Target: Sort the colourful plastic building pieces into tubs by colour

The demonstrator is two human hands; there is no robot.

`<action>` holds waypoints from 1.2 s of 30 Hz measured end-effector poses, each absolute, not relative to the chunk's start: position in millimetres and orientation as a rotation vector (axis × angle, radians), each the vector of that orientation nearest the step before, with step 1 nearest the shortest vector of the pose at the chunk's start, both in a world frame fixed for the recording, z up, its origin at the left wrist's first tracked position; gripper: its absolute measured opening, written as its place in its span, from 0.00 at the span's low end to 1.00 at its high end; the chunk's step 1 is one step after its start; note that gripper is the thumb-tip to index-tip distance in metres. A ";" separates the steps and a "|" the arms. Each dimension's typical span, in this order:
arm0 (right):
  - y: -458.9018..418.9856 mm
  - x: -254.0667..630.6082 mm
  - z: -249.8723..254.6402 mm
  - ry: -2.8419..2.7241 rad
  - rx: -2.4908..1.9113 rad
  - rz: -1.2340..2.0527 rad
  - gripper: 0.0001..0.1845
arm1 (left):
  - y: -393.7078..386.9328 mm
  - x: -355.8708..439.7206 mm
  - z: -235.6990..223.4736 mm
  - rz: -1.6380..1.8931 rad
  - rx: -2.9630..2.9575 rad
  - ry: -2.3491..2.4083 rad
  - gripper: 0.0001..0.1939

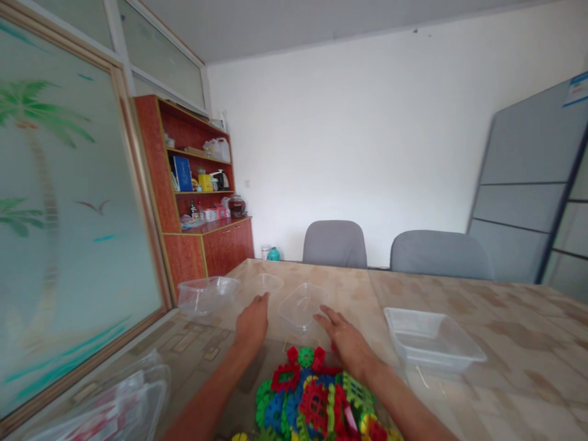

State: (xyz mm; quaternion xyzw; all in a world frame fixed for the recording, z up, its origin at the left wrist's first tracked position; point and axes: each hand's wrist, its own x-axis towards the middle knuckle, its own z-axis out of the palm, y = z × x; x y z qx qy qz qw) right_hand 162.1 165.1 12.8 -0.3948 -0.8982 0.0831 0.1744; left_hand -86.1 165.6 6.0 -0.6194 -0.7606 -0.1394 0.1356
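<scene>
My left hand point(252, 321) reaches over the table with its fingers stretched forward and some of them hidden behind the hand. Its fingertips are near a small, faint clear container point(269, 282). My right hand point(342, 337) has its fingers apart, at the right edge of a clear plastic container point(303, 309); whether they touch it is hard to tell. Between my forearms lies a heap of colourful plastic building pieces point(315, 404), red, green, blue and yellow, with lattice squares and gear-like discs.
A larger clear container point(209, 296) stands at the left, and a translucent rectangular tub point(434, 340) at the right. Clear plastic packaging point(114, 407) lies front left on the patterned table point(519, 331). Two grey chairs point(334, 242) stand behind; a wooden cabinet point(202, 202) is at the back left.
</scene>
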 end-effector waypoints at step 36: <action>137.3 206.3 44.1 -2.693 -1.236 0.137 0.14 | 243.5 12.4 13.1 -1.025 -2.991 -1.615 0.11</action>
